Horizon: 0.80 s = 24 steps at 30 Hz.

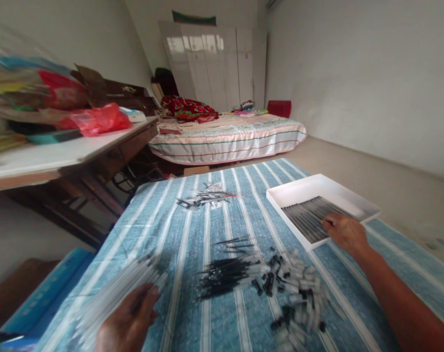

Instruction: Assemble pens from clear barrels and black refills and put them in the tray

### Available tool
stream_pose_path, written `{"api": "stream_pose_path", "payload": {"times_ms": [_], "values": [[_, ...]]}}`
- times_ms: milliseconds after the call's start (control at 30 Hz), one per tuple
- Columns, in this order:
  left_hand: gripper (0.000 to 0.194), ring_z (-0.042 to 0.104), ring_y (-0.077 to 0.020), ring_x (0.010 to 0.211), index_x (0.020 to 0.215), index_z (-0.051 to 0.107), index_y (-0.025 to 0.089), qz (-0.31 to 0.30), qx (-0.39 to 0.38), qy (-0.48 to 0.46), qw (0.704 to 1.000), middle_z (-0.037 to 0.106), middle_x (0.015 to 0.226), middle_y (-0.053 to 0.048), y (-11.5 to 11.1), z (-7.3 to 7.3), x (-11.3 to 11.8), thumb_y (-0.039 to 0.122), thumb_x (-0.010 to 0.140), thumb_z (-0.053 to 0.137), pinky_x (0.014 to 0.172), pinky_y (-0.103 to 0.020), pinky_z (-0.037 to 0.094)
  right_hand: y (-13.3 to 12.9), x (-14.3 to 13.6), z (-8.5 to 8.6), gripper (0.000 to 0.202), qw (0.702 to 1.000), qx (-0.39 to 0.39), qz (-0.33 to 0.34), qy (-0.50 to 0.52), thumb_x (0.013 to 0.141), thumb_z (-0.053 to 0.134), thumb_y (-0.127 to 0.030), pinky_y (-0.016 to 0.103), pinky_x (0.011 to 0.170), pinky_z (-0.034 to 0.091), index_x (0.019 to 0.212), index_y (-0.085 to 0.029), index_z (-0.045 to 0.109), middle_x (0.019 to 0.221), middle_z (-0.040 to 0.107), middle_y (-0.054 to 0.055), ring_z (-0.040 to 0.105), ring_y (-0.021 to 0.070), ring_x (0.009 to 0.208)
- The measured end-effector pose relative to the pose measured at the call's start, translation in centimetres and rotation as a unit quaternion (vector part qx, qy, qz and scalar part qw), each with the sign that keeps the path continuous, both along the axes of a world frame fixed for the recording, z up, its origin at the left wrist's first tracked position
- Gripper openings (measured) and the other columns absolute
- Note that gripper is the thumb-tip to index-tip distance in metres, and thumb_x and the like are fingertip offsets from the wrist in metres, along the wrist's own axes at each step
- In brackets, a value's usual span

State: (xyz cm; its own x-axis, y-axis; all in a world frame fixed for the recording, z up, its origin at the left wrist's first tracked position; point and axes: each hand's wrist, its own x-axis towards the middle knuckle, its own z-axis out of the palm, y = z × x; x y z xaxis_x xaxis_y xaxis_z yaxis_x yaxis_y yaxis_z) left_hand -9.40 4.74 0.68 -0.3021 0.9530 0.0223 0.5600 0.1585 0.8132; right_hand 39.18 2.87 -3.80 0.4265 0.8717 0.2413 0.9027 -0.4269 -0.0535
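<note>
Fingertips bunched, a person's right hand (348, 234) meets the row of pens (302, 217) in a white box (331, 188) at right; the left hand (128, 315) curls at translucent tubes (112, 288), near left. Neither grip can be told. Parallel placement should keep rows even.

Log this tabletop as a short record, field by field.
Left hand: at blurred bundle of slender translucent-white tubes; grip unclear
Right hand: at row of slender dark-grey sticks; grip unclear
Container: shallow white open-topped box, holding that row
Centre pile: thin black sticks
Right pile: small black and whitish cylinders
Covering: blue cloth with white stripes
</note>
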Motion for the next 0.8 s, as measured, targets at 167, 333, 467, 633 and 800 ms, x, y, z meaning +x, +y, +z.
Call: {"api": "stream_pose_path", "payload": {"times_ms": [167, 333, 467, 633, 800], "values": [[0.02, 0.066, -0.0219, 0.051, 0.079, 0.067, 0.025, 0.021, 0.058, 0.08, 0.995, 0.067, 0.057, 0.002, -0.3, -1.3, 0.0, 0.041, 0.07, 0.059, 0.052, -0.03, 0.051, 0.1, -0.2, 0.0, 0.029, 1.0, -0.013, -0.004, 0.0, 0.087, 0.045, -0.031, 0.028, 0.053, 0.036, 0.078, -0.022, 0.072, 0.084, 0.073, 0.007, 0.066, 0.0216, 0.071], [0.022, 0.069, -0.0243, 0.066, 0.083, 0.066, 0.023, 0.036, 0.081, 0.171, 0.981, 0.071, 0.067, 0.0, -0.1, -2.5, -0.6, 0.04, 0.071, 0.058, 0.064, -0.033, 0.053, -0.4, -0.4, 0.1, 0.031, 0.999, 0.005, -0.008, -0.036, 0.088, 0.044, -0.031, 0.032, 0.057, 0.04, 0.079, -0.019, 0.071, 0.086, 0.072, 0.01, 0.065, 0.0246, 0.072], [0.024, 0.069, -0.0235, 0.068, 0.085, 0.067, 0.018, 0.006, 0.054, 0.216, 0.975, 0.073, 0.076, -0.006, -0.2, -2.4, -0.6, 0.036, 0.073, 0.056, 0.064, -0.031, 0.053, -1.1, -1.1, -0.2, 0.028, 0.991, 0.112, 0.045, -0.058, 0.085, 0.048, -0.03, 0.034, 0.061, 0.043, 0.072, -0.018, 0.069, 0.079, 0.069, 0.011, 0.063, 0.0247, 0.069], [0.027, 0.066, -0.0207, 0.068, 0.093, 0.069, 0.016, -0.004, 0.051, 0.306, 0.951, 0.07, 0.088, -0.009, -0.7, -2.8, 0.5, 0.031, 0.079, 0.052, 0.069, -0.031, 0.052, -1.6, -5.4, -0.8, 0.035, 0.946, 0.184, 0.266, 0.031, 0.089, 0.043, -0.037, 0.034, 0.069, 0.047, 0.069, -0.021, 0.068, 0.073, 0.068, 0.009, 0.063, 0.0213, 0.07], [0.03, 0.066, -0.0241, 0.083, 0.106, 0.067, 0.017, -0.015, -0.013, 0.381, 0.924, 0.068, 0.102, -0.011, -1.1, -2.5, 1.5, 0.025, 0.082, 0.05, 0.071, -0.031, 0.05, -2.4, -10.9, -1.1, 0.023, 0.878, 0.174, 0.433, 0.11, 0.089, 0.05, -0.032, 0.031, 0.076, 0.05, 0.082, -0.022, 0.069, 0.082, 0.071, 0.005, 0.065, 0.0182, 0.078]]}}
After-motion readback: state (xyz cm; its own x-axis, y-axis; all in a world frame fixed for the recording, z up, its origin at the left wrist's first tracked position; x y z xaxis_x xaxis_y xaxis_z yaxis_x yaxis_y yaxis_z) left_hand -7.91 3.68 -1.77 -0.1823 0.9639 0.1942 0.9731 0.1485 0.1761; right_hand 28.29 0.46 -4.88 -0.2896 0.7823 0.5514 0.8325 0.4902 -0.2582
